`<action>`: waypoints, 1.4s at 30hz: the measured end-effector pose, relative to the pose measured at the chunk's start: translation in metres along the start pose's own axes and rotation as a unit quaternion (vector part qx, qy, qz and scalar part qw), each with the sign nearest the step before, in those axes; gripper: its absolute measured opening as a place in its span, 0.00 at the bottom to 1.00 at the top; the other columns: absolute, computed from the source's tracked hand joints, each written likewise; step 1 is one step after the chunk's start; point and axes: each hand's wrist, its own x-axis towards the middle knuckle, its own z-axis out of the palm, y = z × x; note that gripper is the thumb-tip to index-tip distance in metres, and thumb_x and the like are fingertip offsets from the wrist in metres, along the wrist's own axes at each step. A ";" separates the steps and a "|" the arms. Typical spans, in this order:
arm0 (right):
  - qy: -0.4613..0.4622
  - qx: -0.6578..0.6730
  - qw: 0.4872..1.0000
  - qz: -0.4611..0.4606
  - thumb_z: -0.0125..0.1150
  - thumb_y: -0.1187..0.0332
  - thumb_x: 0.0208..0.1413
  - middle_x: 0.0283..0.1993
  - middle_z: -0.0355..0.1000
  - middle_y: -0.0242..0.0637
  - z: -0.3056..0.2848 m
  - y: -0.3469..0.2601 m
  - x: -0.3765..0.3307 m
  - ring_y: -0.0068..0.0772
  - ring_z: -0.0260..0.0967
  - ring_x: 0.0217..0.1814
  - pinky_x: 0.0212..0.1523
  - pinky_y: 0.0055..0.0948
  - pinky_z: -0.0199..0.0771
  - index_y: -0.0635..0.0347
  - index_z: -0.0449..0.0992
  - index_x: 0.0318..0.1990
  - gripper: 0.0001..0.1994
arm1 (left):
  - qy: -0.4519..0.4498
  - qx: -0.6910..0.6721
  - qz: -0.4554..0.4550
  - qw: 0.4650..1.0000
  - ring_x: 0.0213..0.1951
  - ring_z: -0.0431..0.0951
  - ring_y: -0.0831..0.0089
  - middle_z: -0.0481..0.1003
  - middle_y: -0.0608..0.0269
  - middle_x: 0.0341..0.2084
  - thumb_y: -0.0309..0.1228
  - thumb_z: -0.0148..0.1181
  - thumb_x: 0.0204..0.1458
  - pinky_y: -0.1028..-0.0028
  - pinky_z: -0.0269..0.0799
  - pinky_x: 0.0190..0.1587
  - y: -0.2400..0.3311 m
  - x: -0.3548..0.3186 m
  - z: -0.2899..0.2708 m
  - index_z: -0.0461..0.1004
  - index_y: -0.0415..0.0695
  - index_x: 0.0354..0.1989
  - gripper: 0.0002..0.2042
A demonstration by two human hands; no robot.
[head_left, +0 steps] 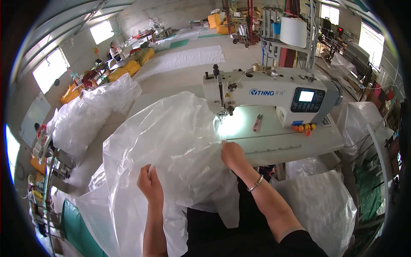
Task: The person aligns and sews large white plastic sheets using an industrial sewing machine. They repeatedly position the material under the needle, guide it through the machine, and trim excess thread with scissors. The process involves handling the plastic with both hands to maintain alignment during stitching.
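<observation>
A large translucent white plastic sheet [171, 124] spreads over my lap and the left part of the sewing machine's table. My left hand [150, 183] pinches a fold of it, thumb against fingers. With its fingers closed at the sheet's right edge, my right hand [233, 156] rests by the table's front edge, just below the needle area. The white sewing machine [261, 88] stands in front of me, its lamp lighting the needle plate and its small screen lit. Red-handled thread snips [257, 123] lie on the machine bed, right of the needle.
Several small orange and yellow balls [306, 127] sit by the machine's base. A big white thread cone [293, 32] stands on the rack behind. Bundled plastic sheeting [96, 109] is heaped at left, and more sheeting [319, 207] hangs at right. Far left, a person [114, 51] is among piled goods.
</observation>
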 end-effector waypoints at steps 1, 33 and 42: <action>-0.009 -0.009 1.000 0.010 0.51 0.73 0.51 0.27 0.74 0.53 0.001 0.001 0.006 0.53 0.75 0.33 0.36 0.44 0.75 0.68 0.72 0.37 0.09 | 0.006 0.000 0.015 1.000 0.21 0.65 0.75 0.72 0.60 0.21 0.24 0.53 0.55 0.75 0.62 0.26 0.000 0.007 0.006 0.74 0.35 0.33 0.05; 0.257 0.159 0.951 -0.069 0.65 0.77 0.45 0.33 0.71 0.44 -0.032 0.000 -0.123 0.42 0.71 0.29 0.32 0.33 0.72 0.65 0.65 0.51 0.24 | -0.383 0.141 -0.130 0.904 0.41 0.74 0.58 0.76 0.57 0.34 0.33 0.54 0.54 0.65 0.68 0.43 -0.170 -0.119 -0.055 0.72 0.39 0.45 0.13; -0.118 0.807 0.567 0.118 0.60 0.65 0.58 0.47 0.71 0.31 0.008 -0.055 -0.142 0.27 0.69 0.51 0.57 0.32 0.65 0.63 0.67 0.54 0.19 | -0.307 -0.263 -0.360 0.841 0.27 0.66 0.86 0.69 0.74 0.25 0.28 0.50 0.59 0.83 0.60 0.30 -0.011 -0.112 -0.162 0.72 0.37 0.38 0.07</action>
